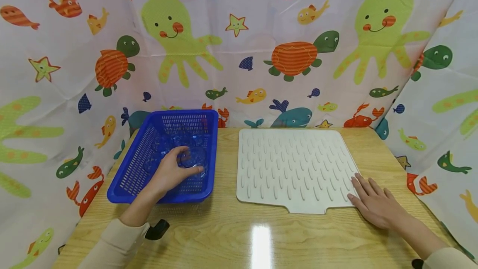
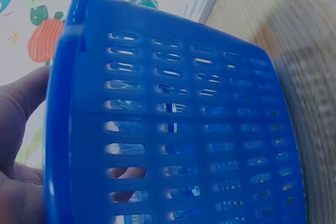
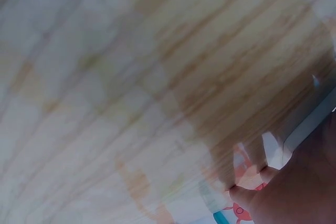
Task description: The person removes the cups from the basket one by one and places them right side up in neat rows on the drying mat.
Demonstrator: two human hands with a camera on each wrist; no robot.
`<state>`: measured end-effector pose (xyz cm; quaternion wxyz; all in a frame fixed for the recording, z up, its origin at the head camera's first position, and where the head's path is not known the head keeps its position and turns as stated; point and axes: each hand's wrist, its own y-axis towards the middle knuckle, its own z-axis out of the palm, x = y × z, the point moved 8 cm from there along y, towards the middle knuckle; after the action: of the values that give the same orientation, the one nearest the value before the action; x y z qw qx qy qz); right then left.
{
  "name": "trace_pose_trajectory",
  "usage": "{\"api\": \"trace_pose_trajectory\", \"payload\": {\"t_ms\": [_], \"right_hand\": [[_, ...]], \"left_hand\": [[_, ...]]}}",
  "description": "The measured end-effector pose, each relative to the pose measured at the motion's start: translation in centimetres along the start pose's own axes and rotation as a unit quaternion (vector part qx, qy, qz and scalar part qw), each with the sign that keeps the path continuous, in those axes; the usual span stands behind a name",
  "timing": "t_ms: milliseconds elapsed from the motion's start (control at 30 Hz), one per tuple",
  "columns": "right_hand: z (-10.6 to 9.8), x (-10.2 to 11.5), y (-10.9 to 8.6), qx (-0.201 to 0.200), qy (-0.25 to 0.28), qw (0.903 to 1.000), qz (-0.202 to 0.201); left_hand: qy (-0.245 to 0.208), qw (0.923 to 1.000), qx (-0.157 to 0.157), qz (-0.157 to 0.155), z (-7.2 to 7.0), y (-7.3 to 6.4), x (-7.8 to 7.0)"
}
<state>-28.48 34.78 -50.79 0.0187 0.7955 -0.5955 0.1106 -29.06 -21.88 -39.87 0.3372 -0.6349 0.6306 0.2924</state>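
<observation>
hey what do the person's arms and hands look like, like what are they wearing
The left hand and right hand are ungloved; both long sleeves are pale cream. A small black piece sticks out beside the left sleeve; another partly shows beside the right.

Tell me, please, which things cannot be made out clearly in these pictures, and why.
Number of clear items in the blue basket: head view; transparent shapes merge, partly behind the left hand.
Left hand's grip, if any: left wrist view; the basket wall mostly hides the fingertips.
Right hand: right wrist view; cut off by the lower right corner.
Black object by the right sleeve: head view; cut off by the bottom edge.
</observation>
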Motion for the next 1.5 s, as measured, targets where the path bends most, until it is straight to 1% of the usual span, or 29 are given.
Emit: {"api": "trace_pose_trajectory", "payload": {"t_ms": [467, 733, 867, 1200, 1500], "right_hand": [[-0.1, 0.0, 0.1, 0.001, -0.002, 1.0, -0.001], [-0.1, 0.0, 0.1, -0.003, -0.008, 1.0, -0.001], [-0.1, 0.1, 0.1, -0.003, -0.01, 0.9999, -0.001], [0.0, 0.0, 0.0, -0.001, -0.014, 0.9999, 0.0], [-0.1, 0.1, 0.1, -0.004, -0.016, 0.9999, -0.002]], "left_hand": [[-0.039, 0.9992, -0.001, -0.009, -0.2, -0.1, -0.8], [-0.062, 0.9981, -0.002, 0.003, -0.5, -0.1, -1.6], [-0.064, 0.9978, -0.003, 0.014, -0.8, 0.0, -2.2], [-0.058, 0.9981, -0.006, 0.017, -0.8, 0.3, -3.5], [-0.054, 0.9981, -0.007, 0.029, -1.2, 0.5, -4.8]]}}
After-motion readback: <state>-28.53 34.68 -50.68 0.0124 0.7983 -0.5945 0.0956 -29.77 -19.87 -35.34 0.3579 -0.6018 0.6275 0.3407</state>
